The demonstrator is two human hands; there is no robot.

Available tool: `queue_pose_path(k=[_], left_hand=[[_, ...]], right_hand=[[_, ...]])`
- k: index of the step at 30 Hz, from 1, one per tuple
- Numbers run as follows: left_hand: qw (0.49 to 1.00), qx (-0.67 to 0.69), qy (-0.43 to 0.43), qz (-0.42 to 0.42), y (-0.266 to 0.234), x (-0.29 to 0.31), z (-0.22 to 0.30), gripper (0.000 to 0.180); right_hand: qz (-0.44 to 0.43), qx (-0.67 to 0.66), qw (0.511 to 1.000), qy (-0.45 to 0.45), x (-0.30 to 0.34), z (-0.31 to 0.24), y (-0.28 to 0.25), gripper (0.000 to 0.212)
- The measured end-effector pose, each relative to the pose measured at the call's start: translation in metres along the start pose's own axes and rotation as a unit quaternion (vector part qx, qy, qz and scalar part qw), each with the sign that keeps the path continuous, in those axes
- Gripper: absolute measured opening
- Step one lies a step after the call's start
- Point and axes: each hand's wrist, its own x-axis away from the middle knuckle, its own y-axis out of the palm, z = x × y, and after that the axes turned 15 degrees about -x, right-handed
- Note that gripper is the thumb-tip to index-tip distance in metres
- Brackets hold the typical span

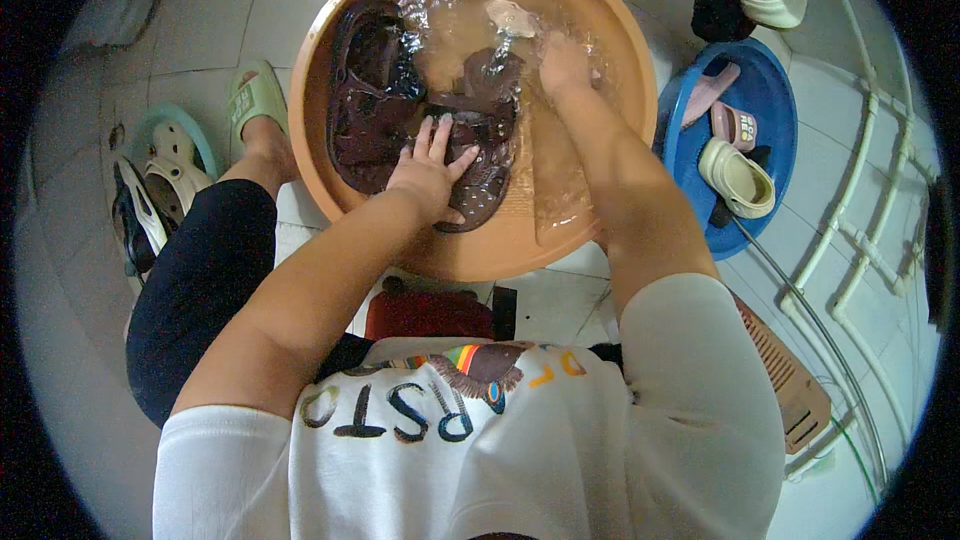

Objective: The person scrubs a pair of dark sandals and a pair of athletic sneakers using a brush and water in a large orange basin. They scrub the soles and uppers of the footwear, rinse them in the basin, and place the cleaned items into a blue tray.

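A wide orange basin holds murky water and a pair of dark brown sandals or slippers. One dark shoe lies at the basin's left. The other dark shoe lies at its middle, wet and partly under water. My left hand rests on this middle shoe, fingers spread. To the right my right hand dips into the water, its fingers curled in and partly hidden by ripples and glare. Just left of its knuckles is a pale, irregular object, its kind unclear.
A blue basin at right holds a cream clog and pink slippers. White pipes run along the right wall, near a tan slatted piece. More shoes stand at left. A small red stool sits before me.
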Motion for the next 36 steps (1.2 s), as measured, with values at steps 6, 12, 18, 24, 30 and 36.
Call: queue_pose_path(k=[6, 12, 18, 24, 30, 36], left_hand=[[0.999, 0.042, -0.001, -0.028, 0.0, -0.003, -0.003, 0.105], [0.999, 0.039, -0.005, -0.022, 0.005, -0.007, -0.004, 0.107], [0.998, 0.011, -0.045, -0.048, -0.008, -0.01, 0.002, 0.105], [0.998, 0.001, -0.015, -0.062, -0.016, -0.012, 0.001, 0.106], [0.998, 0.007, -0.031, -0.049, -0.016, -0.018, 0.003, 0.105], [0.998, -0.019, -0.021, -0.047, -0.016, -0.019, 0.004, 0.105]], right_hand=[[-0.093, -0.077, 0.986, 0.116, 0.042, -0.026, -0.033, 0.034], [-0.142, -0.043, 0.989, -0.002, 0.09, -0.064, -0.056, 0.026], [-0.108, 0.011, 0.994, -0.034, 0.004, -0.075, 0.004, 0.026], [-0.215, 0.01, 0.972, -0.098, 0.071, -0.053, -0.065, 0.024], [-0.113, -0.047, 0.993, 0.001, 0.006, -0.069, -0.002, 0.026], [-0.152, -0.152, 0.975, -0.062, 0.069, -0.024, -0.043, 0.027]])
